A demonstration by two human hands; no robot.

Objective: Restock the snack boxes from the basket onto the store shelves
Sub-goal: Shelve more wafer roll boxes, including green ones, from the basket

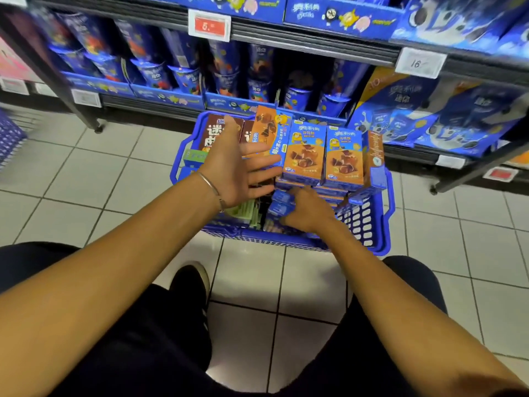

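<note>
A blue plastic basket [369, 224] stands on the tiled floor in front of the shelves, packed with snack boxes. Two upright orange-and-blue boxes [305, 151] fill its right side, with a tilted orange box [267, 126] behind them and brown boxes [211, 131] at the far left. My left hand [234, 164] hovers over the basket's middle, palm turned right, fingers spread and straight, their tips by the left upright box. My right hand [307, 210] reaches down inside the basket's near part, fingers curled around small blue boxes [282, 203]; the fingertips are hidden.
Store shelves [286, 35] hold blue cookie cups and large blue packs [429, 116] on the bottom right. A red price tag [209, 24] hangs on the shelf rail. A shelf foot [98, 128] sits left of the basket. My shoe [190, 282] rests on the floor.
</note>
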